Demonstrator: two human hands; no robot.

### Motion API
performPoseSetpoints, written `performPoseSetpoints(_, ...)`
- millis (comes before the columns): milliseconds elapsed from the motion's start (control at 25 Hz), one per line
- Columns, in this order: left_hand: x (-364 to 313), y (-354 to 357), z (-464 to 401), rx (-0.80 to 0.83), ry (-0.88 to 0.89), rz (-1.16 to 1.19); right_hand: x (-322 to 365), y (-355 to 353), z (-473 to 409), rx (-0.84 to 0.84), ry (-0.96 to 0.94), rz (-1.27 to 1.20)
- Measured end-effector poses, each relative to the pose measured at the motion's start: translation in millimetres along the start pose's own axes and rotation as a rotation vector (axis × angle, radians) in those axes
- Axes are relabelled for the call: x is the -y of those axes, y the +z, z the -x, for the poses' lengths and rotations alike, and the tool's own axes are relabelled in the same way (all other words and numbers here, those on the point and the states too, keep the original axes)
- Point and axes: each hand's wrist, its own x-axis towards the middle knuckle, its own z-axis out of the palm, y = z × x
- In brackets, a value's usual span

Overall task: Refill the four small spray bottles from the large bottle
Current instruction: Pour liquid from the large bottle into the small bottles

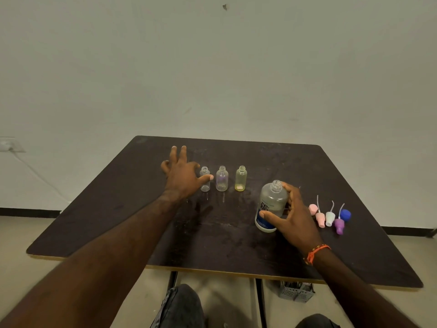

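Observation:
Three small uncapped bottles stand in a row on the dark table (132, 216): a clear one (205, 183), a purple-tinted one (222, 179) and a yellowish one (241, 179). My left hand (181, 175) is spread beside the clear bottle, its thumb touching the bottle's front and its fingers straight; whatever lies behind the hand is hidden. The large uncapped bottle (272, 204), with a blue label, stands upright to the right. My right hand (292, 214) grips it, thumb across the label and fingers round the back.
Several loose tops lie to the right of the large bottle: a pink cap (312, 208), pink (320, 219), white (329, 218) and purple (339, 226) spray heads with tubes, and a blue cap (345, 214). A grey basket (296, 292) sits under the table's near edge.

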Motion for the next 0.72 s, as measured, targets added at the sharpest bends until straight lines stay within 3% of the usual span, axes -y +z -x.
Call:
performPoseSetpoints(240, -4, 1, 0, 0.061, 0.039, -0.040, 0, 0, -1, -0.005, 0.001, 0.010)
performPoseSetpoints(440, -14, -4, 29, -0.046, 0.150, 0.192, 3, 0, 0, 0.002, 0.010, 0.002)
performPoseSetpoints(720, -35, 6, 78, 0.020, 0.222, 0.389, 15, 0, 0, -0.013, 0.028, -0.027)
